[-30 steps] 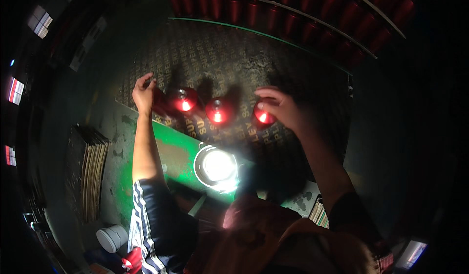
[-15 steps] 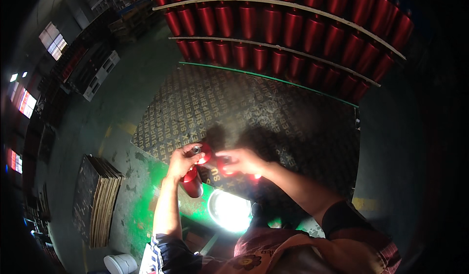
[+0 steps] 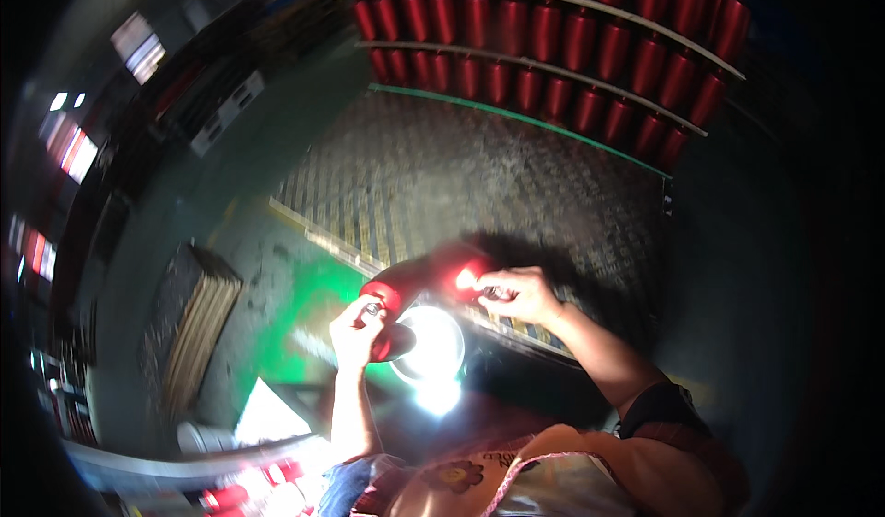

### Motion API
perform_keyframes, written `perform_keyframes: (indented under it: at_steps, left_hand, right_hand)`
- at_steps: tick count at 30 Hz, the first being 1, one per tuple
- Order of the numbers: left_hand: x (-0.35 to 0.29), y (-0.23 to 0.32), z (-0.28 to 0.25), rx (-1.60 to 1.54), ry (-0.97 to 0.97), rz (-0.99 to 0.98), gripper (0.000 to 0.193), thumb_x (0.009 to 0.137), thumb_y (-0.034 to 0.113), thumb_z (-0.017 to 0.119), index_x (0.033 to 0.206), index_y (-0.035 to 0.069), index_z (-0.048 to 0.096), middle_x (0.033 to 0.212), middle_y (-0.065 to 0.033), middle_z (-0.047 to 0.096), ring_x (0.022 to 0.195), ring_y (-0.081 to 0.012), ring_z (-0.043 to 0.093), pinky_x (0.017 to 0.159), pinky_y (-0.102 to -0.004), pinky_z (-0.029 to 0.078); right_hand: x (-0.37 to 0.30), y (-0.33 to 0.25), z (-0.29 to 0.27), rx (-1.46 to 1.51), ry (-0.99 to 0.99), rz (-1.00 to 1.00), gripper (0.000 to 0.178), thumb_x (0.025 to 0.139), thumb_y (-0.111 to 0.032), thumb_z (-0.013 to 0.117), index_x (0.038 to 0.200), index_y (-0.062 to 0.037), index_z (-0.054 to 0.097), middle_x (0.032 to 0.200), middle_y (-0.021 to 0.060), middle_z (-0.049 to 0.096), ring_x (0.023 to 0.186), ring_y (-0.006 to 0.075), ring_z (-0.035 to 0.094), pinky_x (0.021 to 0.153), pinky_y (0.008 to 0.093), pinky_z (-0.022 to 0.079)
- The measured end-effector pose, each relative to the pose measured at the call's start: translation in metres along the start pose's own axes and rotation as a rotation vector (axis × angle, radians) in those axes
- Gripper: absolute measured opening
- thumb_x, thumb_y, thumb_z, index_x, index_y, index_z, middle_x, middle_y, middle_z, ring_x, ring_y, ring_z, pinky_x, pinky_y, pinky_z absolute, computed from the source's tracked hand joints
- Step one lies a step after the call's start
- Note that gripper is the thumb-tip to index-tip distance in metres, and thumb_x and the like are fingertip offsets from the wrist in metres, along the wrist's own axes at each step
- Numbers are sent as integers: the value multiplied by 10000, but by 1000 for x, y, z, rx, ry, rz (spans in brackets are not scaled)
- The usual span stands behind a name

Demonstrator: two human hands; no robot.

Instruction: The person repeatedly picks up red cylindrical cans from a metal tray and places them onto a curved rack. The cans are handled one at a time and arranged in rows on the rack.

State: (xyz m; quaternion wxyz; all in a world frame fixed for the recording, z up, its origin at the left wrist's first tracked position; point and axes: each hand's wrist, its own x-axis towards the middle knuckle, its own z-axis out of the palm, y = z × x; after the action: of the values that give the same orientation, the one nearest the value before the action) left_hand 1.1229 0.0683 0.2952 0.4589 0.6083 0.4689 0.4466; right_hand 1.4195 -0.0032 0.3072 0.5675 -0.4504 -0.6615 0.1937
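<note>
My left hand (image 3: 355, 334) is closed around the silver neck of a glossy red metal bottle (image 3: 398, 282). A second red bottle (image 3: 395, 342) is beside the same hand, below its fingers; whether they grip it too is hard to make out. To the right, my right hand (image 3: 521, 294) pinches the neck end of another red bottle (image 3: 458, 273), whose body points up and left. Both hands are over the near edge of the dark patterned board (image 3: 415, 176). Motion and glare blur the bottles.
A bright round lamp (image 3: 429, 344) shines just below the hands. Rows of red bottles (image 3: 544, 33) stand in layers beyond the board. Stacked boards (image 3: 195, 333) are on the floor at left, near a white bucket (image 3: 205, 438). More red bottles (image 3: 241, 497) are at lower left.
The view has turned, and white and red things have appeared at lower left. My hands are farther apart, and the bottles have moved off the board toward its near edge and the lamp.
</note>
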Motion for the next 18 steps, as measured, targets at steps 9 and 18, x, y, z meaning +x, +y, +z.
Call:
perform_keyframes:
  at_steps: [9,18]
  left_hand:
    - [-385,102,-51,301,303,-367,227,787,-1,679,1013,-19,692,846,-27,654,749,-80,577,691,-230,489]
    - [-603,102,-129,50,625,-506,243,764,16,699,1006,18,716,816,45,629,721,-41,531,667,-219,467]
  right_hand:
    - [-164,-154,-3,358,-522,552,207,798,42,737,1001,37,696,853,1,680,730,50,590,645,186,469]
    - [-299,-246,101,385,-1098,460,242,757,-34,787,991,-12,733,816,-43,661,671,7,506,596,184,424]
